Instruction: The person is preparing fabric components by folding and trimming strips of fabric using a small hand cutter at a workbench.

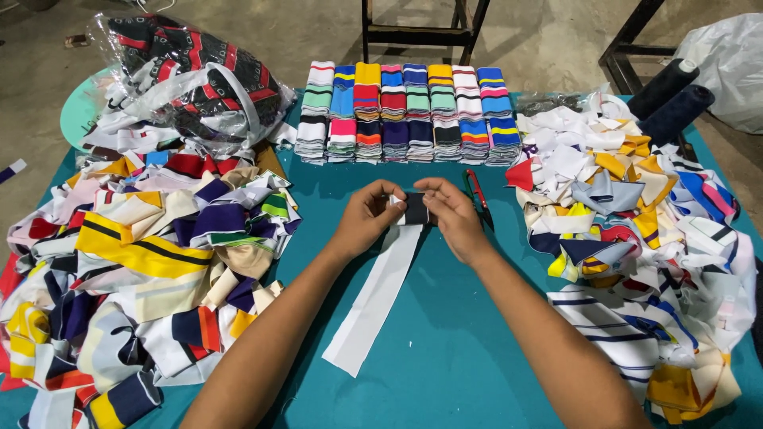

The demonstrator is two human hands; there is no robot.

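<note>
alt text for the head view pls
Both hands, left hand and right hand, pinch the dark end of a white strip over a teal table. Fabric piles flank it; folded stacks line the back.

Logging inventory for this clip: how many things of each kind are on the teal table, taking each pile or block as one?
Loose strip piles: 2
Folded strip block: 1
Clear bag of strips: 1
Dark thread cones: 2
Red-handled snips: 1
White strip, pinched by left hand and right hand: 1
Total: 8
</note>
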